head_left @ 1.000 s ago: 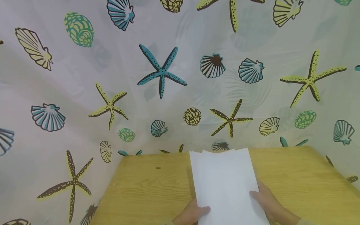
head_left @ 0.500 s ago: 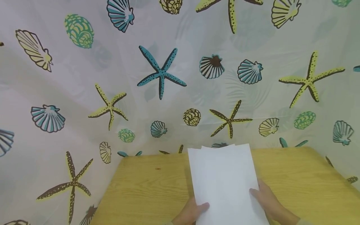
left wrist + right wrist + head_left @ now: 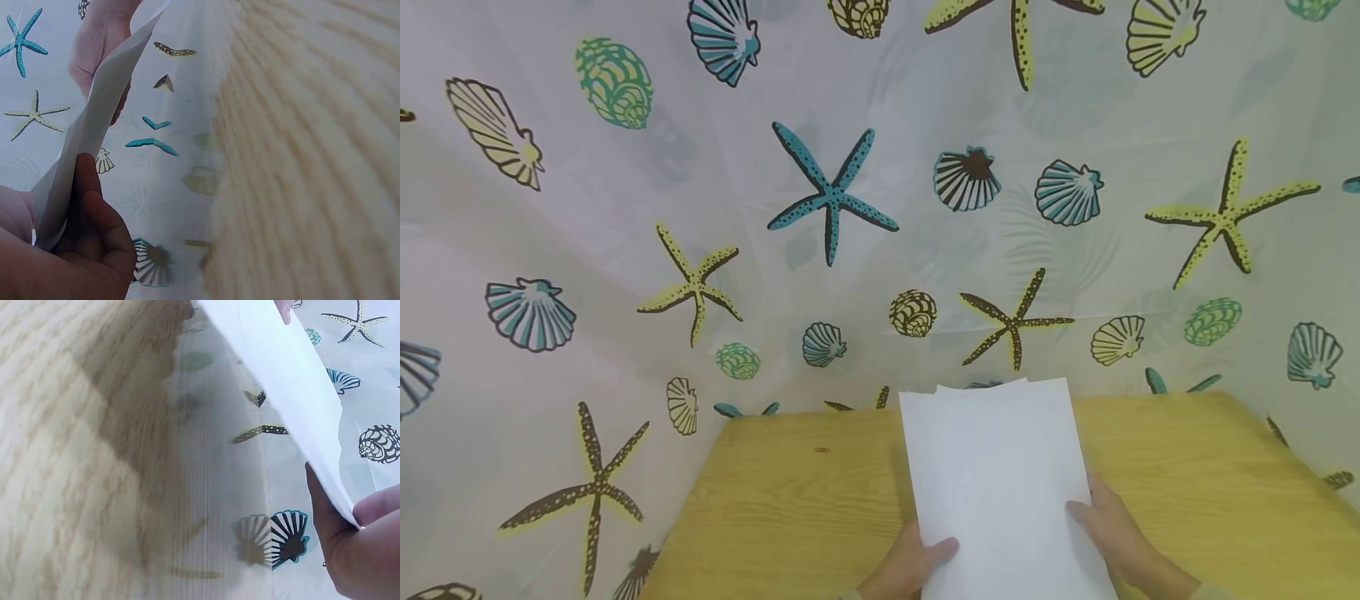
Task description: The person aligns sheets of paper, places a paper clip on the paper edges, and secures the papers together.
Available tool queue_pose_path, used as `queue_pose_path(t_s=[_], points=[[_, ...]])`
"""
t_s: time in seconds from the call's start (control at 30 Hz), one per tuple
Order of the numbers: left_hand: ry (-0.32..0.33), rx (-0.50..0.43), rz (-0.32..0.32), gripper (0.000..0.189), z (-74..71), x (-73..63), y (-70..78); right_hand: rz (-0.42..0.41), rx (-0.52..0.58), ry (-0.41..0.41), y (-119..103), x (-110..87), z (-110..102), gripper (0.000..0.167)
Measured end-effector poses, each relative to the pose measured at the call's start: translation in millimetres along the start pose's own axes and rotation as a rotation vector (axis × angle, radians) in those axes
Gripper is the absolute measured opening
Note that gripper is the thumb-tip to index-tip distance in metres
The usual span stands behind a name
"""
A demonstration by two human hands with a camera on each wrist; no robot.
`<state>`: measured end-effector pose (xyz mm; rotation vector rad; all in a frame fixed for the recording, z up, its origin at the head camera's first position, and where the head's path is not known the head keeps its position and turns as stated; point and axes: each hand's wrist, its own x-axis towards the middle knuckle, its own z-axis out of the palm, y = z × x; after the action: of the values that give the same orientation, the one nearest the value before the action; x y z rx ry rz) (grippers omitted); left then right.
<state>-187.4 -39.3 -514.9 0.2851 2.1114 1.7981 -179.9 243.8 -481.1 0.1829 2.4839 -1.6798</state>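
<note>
A loose stack of white paper sheets [image 3: 1000,483] is held up above the table, its top edges slightly fanned out of line. My left hand [image 3: 910,560] grips the stack's left edge, thumb on the front face. In the left wrist view, curled fingers [image 3: 103,231] lie behind the paper [image 3: 94,119]. On the opposite edge my right hand [image 3: 1116,533] pinches the sheets, its thumb in front. The right wrist view shows this hand [image 3: 365,550] with the paper [image 3: 294,394] between thumb and fingers. The bottom of the stack is out of frame in the head view.
A small reddish paper clip [image 3: 822,450] lies on the wooden table [image 3: 790,508], left of the paper. Behind and beside the table hangs a pale curtain [image 3: 865,292] printed with starfish and shells.
The paper stack has risen slightly and its top edge now overlaps the curtain more. Both hands have kept their hold on the edges. The paper clip has not moved.
</note>
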Motion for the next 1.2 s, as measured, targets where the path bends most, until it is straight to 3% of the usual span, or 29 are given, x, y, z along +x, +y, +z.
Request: queue_pose_path(t_s=[0.5, 0.8, 1.2], points=[[0.011, -0.006, 0.016, 0.04, -0.5, 4.0, -2.8, -0.025, -0.077, 0.054, 0.5, 0.9, 2.7, 0.061], [0.027, 0.039, -0.002, 0.04, -1.0, 5.3, -2.5, -0.031, -0.047, 0.067, -0.5, 1.1, 4.3, 0.06], [0.035, 0.042, 0.071, 0.042, 0.9, 3.0, -3.3, -0.039, -0.068, 0.099, 2.2, 2.3, 4.9, 0.058]])
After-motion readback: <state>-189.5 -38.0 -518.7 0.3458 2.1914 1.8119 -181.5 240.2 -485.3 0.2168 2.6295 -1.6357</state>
